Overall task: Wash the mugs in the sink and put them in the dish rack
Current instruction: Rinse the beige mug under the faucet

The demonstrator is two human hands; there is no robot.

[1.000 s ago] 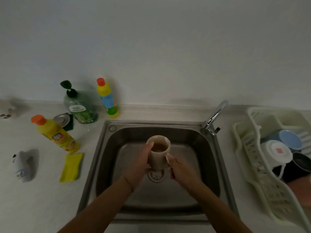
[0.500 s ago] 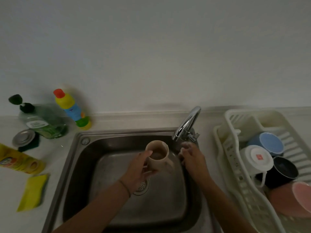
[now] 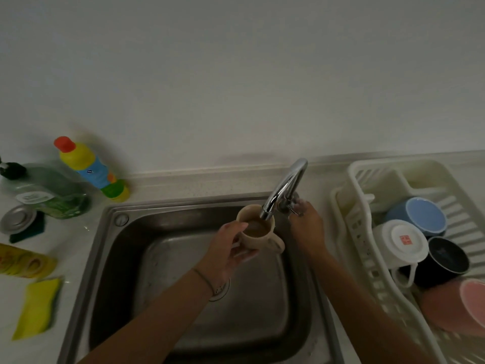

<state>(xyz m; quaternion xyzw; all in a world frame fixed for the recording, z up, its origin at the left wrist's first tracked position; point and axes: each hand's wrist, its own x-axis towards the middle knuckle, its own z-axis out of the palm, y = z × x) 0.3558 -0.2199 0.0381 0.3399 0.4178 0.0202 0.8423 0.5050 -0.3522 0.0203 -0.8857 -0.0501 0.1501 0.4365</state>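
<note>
L hand (image 3: 225,248) grips the beige mug (image 3: 256,229) by its side, upright, rim right under the faucet (image 3: 284,190) spout, over the steel sink (image 3: 110,258). R hand (image 3: 305,227) has fingers curled on the tap lever; can't tell if water runs yet.

Risks: tap opened too hard w/ mug this close, so brownish liquid inside splashes onto the desk (image 3: 73,243). One-handed wet grip could slip, mug drops and chips. Dish rack (image 3: 349,224) already holds 4 mugs upside down or tipped; space for a 5th looks tight, may knock them.
</note>
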